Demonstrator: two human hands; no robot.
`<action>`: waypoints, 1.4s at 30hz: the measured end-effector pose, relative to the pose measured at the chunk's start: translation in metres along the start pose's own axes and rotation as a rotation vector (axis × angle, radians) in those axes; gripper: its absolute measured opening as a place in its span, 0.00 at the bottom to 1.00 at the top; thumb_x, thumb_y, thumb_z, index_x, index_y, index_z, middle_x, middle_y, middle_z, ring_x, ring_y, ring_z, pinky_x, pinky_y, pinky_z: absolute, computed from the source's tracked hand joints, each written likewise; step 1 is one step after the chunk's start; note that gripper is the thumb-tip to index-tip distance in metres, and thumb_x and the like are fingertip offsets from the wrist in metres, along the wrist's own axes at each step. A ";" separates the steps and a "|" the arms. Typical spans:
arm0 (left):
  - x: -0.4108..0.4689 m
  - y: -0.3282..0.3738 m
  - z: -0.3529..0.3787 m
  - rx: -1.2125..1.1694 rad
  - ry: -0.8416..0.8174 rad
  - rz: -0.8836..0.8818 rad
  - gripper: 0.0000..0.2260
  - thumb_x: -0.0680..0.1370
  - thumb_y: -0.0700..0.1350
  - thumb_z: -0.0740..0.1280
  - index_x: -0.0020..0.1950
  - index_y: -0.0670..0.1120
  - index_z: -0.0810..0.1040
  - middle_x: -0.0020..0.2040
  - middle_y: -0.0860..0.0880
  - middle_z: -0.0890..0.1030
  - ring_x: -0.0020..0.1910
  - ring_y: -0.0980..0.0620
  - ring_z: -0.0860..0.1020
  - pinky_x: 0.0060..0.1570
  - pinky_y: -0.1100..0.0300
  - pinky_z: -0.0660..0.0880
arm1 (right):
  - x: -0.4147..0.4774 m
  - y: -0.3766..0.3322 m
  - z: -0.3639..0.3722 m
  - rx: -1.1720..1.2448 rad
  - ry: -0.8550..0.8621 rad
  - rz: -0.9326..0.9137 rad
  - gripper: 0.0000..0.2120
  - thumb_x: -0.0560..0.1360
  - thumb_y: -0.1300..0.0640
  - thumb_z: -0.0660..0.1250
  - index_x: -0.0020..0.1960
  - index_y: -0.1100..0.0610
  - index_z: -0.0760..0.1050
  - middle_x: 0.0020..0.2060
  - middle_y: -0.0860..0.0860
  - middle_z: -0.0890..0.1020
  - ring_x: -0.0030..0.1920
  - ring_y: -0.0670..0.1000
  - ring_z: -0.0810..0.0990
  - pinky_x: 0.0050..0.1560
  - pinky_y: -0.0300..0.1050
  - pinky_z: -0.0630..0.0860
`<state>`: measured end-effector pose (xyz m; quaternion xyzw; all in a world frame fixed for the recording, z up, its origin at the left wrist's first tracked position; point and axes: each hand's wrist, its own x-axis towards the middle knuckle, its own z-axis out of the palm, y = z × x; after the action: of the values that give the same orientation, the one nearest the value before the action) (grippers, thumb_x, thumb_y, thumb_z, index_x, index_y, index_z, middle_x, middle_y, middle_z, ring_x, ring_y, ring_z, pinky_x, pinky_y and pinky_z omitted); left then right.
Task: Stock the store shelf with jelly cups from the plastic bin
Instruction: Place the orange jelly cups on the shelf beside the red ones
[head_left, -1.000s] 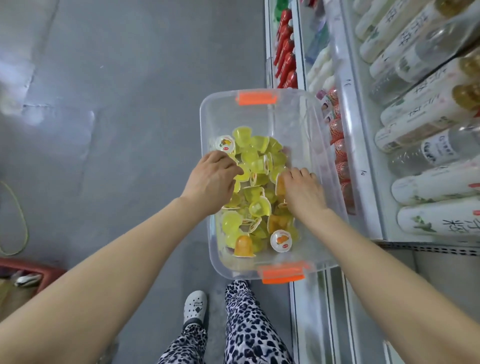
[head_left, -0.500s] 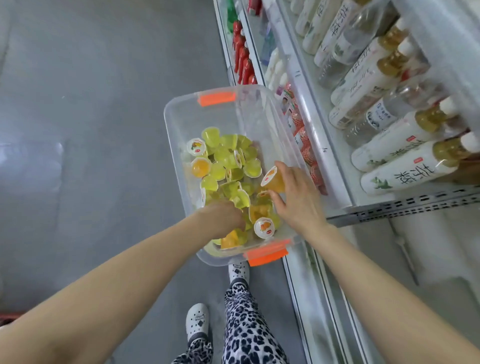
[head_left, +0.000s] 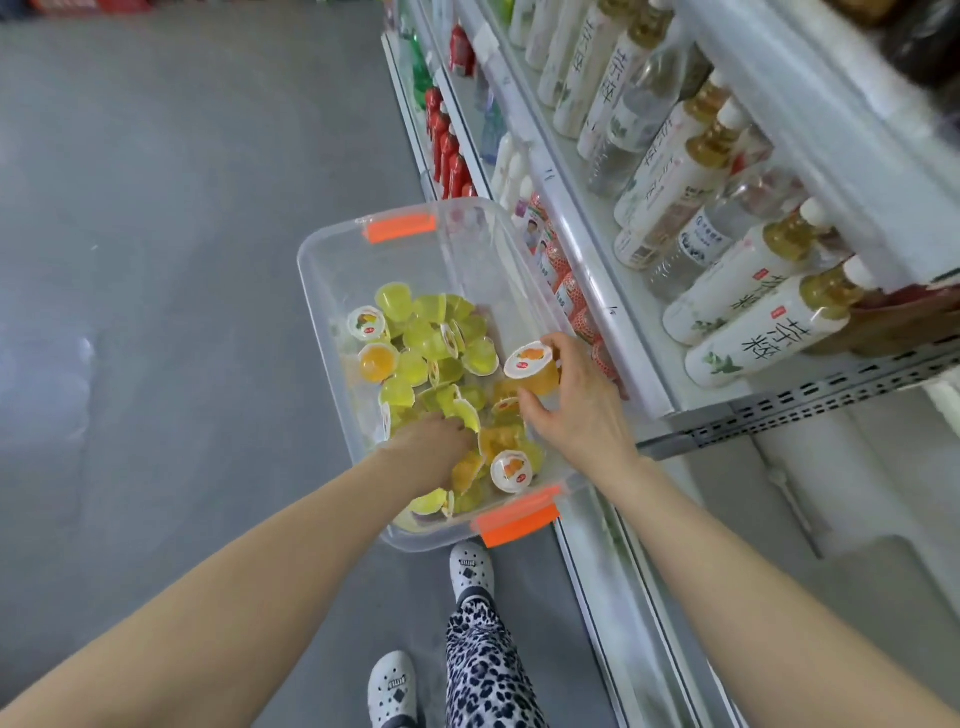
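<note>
A clear plastic bin (head_left: 332, 270) with orange latches holds several green and orange jelly cups (head_left: 431, 343). My right hand (head_left: 576, 410) grips an orange jelly cup (head_left: 535, 371) with a white printed lid, lifted just above the pile near the bin's right wall. My left hand (head_left: 428, 449) is down in the near end of the bin, its fingers buried among the cups, so what they hold is hidden. The white store shelf (head_left: 618, 332) runs along the bin's right side.
Tea and water bottles (head_left: 748, 332) lie in rows on the shelf above the bin. Red bottles (head_left: 447, 150) and small red-patterned cups (head_left: 566, 291) fill the lower shelf beside the bin. Grey floor lies to the left. My leopard-print leg and white shoes (head_left: 470, 569) are below the bin.
My right hand has picked an orange jelly cup out of the pile and lifted it. My left hand moved from the middle of the pile to the bin's near end. The view swung toward the shelf.
</note>
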<state>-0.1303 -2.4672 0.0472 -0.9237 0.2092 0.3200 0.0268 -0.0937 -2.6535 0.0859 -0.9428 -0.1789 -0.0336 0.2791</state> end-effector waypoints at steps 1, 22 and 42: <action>-0.003 -0.001 -0.005 -0.053 0.068 -0.021 0.27 0.75 0.50 0.72 0.71 0.47 0.68 0.65 0.47 0.73 0.64 0.46 0.71 0.58 0.56 0.69 | -0.004 -0.003 -0.004 0.010 0.021 0.016 0.23 0.73 0.50 0.71 0.62 0.52 0.65 0.53 0.48 0.78 0.49 0.47 0.77 0.46 0.43 0.73; -0.144 0.095 -0.096 -0.617 0.782 0.212 0.17 0.70 0.52 0.74 0.52 0.49 0.72 0.42 0.53 0.77 0.42 0.50 0.76 0.34 0.61 0.68 | -0.174 -0.080 -0.180 -0.132 0.448 0.185 0.22 0.71 0.49 0.71 0.61 0.52 0.69 0.55 0.46 0.77 0.55 0.49 0.75 0.49 0.42 0.69; -0.197 0.395 -0.150 -0.654 0.661 0.855 0.27 0.69 0.56 0.75 0.65 0.52 0.71 0.52 0.55 0.80 0.47 0.56 0.80 0.49 0.56 0.77 | -0.464 -0.065 -0.351 -0.328 0.955 0.567 0.19 0.70 0.47 0.74 0.56 0.49 0.70 0.49 0.43 0.77 0.42 0.46 0.75 0.42 0.37 0.64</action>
<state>-0.3425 -2.7821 0.3179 -0.7689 0.4487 0.0474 -0.4531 -0.5370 -2.9399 0.3394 -0.8651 0.2342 -0.4065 0.1774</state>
